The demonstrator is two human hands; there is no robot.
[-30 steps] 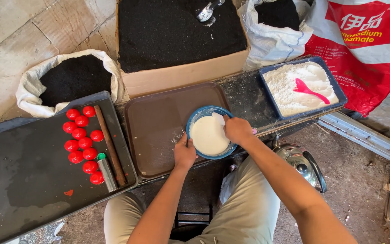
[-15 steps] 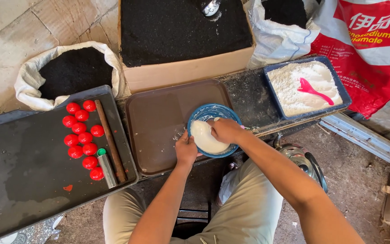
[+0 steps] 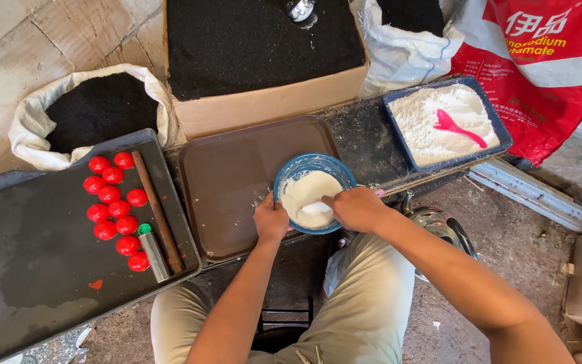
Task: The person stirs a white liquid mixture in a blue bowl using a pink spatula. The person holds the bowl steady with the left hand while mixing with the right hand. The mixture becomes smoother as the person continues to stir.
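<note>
A blue bowl of white powder sits tilted on the right part of a brown tray. My left hand grips the bowl's near-left rim. My right hand reaches into the bowl from the right, its fingers closed on a lump of white powder. Both forearms come up from the bottom of the view over my beige trousers.
A black tray at left carries several red balls, a brown stick and a metal tube. A blue tray of white powder holds a pink scoop. Behind stand a cardboard box and white sacks of black granules.
The bowl has tipped and the powder has shifted toward my right hand, which moved from the far rim down into the bowl and closed on a lump. The left hand stayed on the rim.
</note>
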